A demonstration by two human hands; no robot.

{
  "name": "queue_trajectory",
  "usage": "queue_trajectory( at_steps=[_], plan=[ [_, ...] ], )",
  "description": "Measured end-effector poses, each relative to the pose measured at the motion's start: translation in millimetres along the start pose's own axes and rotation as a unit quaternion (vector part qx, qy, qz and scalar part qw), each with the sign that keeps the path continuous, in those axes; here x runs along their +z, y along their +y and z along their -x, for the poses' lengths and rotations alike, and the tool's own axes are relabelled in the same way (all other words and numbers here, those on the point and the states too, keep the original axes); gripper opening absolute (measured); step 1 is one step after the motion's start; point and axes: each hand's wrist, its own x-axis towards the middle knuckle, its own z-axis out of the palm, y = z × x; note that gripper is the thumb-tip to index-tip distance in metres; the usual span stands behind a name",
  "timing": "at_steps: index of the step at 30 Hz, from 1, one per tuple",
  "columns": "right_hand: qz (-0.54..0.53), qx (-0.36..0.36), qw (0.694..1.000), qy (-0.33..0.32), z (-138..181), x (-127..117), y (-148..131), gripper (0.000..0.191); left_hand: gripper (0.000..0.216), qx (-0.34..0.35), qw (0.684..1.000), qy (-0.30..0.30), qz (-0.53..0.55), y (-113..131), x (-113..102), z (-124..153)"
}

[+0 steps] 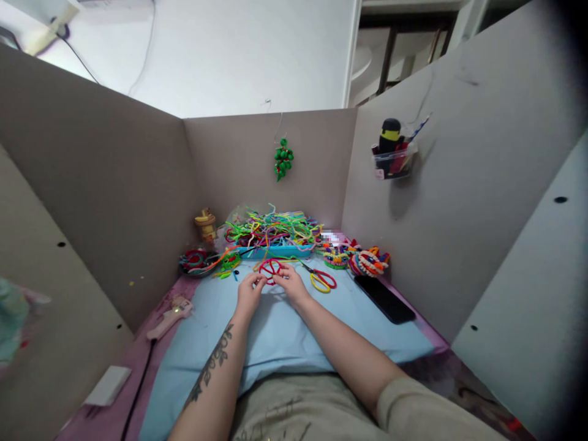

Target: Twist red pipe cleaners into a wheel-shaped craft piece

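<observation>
The left hand's fingers are drawn together in a pinch at the near left edge of a red ring, thumb against forefinger. The right hand grips the opposite edge likewise, its fingertips nearly meeting. How tightly either presses cannot be told. The ring, crossed by spokes like a wheel, is held between the two hands, over the far part of a blue cloth.

The step in hand looks like shaping or adjusting the ring by its rim. The next move seems to call for a steady hold on one side while the other fingers work a join or spoke, lightly enough not to bend the circle.

Just right of the right hand lie scissors with red and yellow handles; farther right, a phone rests near the cloth's edge. Beyond the hands, a blue tray is heaped with coloured stems, flanked by a green figure and a dark bowl on the left and bright figures on the right. Nearer, left of the cloth, a glue gun with a lit green light lies on the pink-covered worktop.
</observation>
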Motion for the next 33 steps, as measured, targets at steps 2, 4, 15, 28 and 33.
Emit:
queue_trajectory(
  at_steps=[2, 4, 15, 28, 33],
  plan=[
    [-0.006, 0.003, 1.000, 0.001, -0.3, -0.5, -0.7, 0.018, 0.013, 0.001, 1.000, 0.019, -0.006, 2.1, -1.0, 0.1],
    [-0.009, 0.006, 1.000, 0.003, -0.2, -1.2, -2.6, 0.019, 0.013, 0.008, 0.999, 0.039, -0.016, 3.3, -2.2, 0.2],
    [0.017, 0.011, 1.000, -0.006, -0.1, -4.9, -2.6, 0.017, 0.020, 0.059, 0.989, 0.049, -0.129, -8.2, -1.6, 1.3],
    [-0.130, 0.082, 0.988, -0.003, -3.3, -2.0, 0.7, 0.024, 0.083, -0.135, 0.960, -0.050, 0.241, -5.3, 10.9, 5.2],
    [-0.168, 0.128, 0.978, -0.002, -3.1, -1.8, -1.6, 0.025, 0.062, -0.149, 0.943, -0.056, 0.291, -0.9, 6.7, 1.6]
  ],
)
